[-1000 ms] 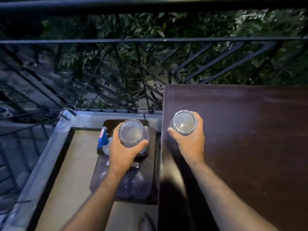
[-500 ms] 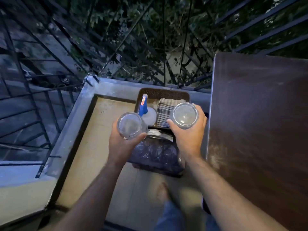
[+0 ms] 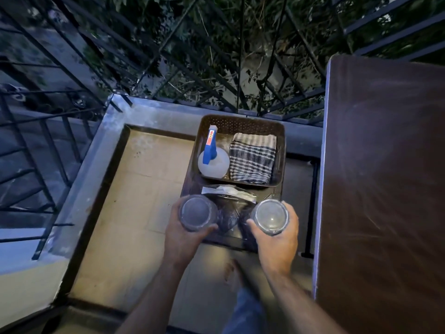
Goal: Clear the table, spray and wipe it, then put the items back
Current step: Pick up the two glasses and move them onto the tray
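Two jars (image 3: 198,212) (image 3: 271,216), each hand (image 3: 184,239) (image 3: 279,244) clamped; dark bag (image 3: 228,213) beneath, contents unclear.

A jar (image 3: 198,212) in each hand (left hand (image 3: 184,239), right hand (image 3: 277,244)) above the floor

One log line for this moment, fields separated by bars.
left hand: holds jar | right hand: holds second jar | both over tray | table: bare

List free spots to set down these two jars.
Free: tiled floor between ledge and stool; the table on the right. Crowded: basket holds spray bottle and cloth; a plastic bag covers the stool's front.
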Motion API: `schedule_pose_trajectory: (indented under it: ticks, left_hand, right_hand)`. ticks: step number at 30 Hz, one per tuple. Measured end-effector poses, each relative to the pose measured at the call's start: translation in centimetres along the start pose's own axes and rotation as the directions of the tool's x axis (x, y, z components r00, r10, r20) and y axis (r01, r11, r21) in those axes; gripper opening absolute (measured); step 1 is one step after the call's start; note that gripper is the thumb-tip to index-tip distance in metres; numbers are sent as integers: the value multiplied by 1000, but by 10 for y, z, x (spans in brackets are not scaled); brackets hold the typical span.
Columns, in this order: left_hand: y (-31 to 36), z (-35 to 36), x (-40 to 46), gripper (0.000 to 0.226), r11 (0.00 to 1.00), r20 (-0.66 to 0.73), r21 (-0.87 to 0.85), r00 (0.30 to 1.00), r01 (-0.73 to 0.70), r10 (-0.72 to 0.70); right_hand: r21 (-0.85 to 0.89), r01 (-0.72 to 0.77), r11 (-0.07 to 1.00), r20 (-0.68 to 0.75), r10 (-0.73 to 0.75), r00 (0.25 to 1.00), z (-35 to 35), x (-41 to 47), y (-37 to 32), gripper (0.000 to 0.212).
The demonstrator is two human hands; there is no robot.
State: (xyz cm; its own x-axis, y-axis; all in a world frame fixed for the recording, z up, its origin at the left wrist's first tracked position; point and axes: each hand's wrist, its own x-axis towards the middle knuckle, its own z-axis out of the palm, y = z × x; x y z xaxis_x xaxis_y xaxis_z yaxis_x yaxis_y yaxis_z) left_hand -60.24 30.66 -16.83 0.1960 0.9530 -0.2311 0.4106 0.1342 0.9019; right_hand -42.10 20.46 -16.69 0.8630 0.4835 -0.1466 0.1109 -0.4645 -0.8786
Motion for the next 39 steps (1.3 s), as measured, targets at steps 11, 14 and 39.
schedule_pose_trajectory:
  ticks: [11,14,39]
  left_hand:
    - [-22,8,14,93,996,72,65,995,67,-72]
    - [-28,9,18,93,995,86,61,992,82,-87]
    - [-17,-7,20,104,999,105,-26,994,-29,32]
  right_hand:
    - [-84,-40,996,146,52,988,27,-8,33,91]
    - [-96,-48,994,164,64,984,31,-6,35,89]
    - [-39,195,980,45,-193,980,25,3,-12,77]
